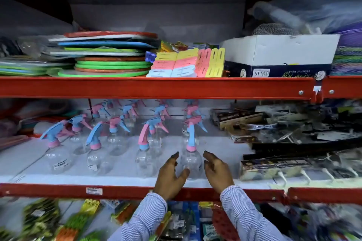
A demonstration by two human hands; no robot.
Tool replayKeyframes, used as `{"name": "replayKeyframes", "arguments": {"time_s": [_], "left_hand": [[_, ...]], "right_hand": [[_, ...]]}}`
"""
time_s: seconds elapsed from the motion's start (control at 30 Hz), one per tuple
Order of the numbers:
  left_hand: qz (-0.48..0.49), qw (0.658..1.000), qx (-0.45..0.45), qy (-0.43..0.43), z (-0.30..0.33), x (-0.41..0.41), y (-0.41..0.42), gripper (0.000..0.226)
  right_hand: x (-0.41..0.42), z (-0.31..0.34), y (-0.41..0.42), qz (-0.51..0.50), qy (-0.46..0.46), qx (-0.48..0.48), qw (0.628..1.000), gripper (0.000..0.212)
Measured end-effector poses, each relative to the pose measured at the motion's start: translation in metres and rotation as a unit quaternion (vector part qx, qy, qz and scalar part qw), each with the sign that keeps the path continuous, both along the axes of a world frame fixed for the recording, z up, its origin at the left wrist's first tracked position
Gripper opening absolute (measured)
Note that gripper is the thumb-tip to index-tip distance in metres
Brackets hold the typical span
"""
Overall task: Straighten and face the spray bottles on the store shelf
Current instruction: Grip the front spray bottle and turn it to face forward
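Note:
Several clear spray bottles with pink and blue trigger heads stand in rows on the white middle shelf. The front right bottle has a pink head and stands upright between my two hands. My left hand is spread open at its left side, thumb near the bottle's base. My right hand is open just right of it, fingers apart and not clearly touching. Further left in the front row stand three more bottles, their heads pointing different ways.
Dark packaged goods crowd the shelf right of the bottles. The red front rail runs below my wrists. Above, a red beam carries stacked coloured boards, pastel clips and a white box. Packets hang below.

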State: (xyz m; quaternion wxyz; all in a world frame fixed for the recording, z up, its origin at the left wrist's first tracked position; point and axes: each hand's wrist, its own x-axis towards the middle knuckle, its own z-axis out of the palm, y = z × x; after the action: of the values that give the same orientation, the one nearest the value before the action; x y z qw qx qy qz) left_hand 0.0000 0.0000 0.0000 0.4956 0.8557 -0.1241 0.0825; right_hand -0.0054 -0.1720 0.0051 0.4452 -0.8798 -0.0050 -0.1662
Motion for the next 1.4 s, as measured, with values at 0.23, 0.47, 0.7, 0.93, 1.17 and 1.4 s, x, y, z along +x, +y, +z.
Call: {"name": "replayKeyframes", "arguments": {"time_s": [0.23,0.47,0.7,0.93,1.17,1.4], "left_hand": [[-0.018,0.999,-0.023,0.018,0.005,-0.001,-0.006,0.055],[-0.008,0.999,0.015,-0.038,0.000,-0.019,-0.003,0.052],[0.020,0.984,0.132,-0.117,-0.011,-0.042,0.008,0.071],[0.136,0.926,0.289,-0.203,-0.020,-0.079,0.043,0.076],[0.162,0.933,0.279,-0.159,-0.015,-0.090,0.091,0.077],[0.115,0.976,0.162,-0.085,-0.015,-0.054,0.128,0.072]], "right_hand": [[-0.012,0.006,0.002,0.058,0.018,0.001,0.998,0.047],[-0.026,-0.003,-0.001,0.051,0.016,-0.002,0.999,0.046],[-0.051,-0.019,0.005,0.032,-0.024,-0.127,0.991,0.066],[-0.083,-0.017,0.030,0.023,-0.164,-0.334,0.928,0.073],[-0.073,-0.015,0.076,0.119,-0.191,-0.341,0.913,0.068],[-0.044,-0.018,0.126,0.128,-0.111,-0.159,0.973,0.065]]}}
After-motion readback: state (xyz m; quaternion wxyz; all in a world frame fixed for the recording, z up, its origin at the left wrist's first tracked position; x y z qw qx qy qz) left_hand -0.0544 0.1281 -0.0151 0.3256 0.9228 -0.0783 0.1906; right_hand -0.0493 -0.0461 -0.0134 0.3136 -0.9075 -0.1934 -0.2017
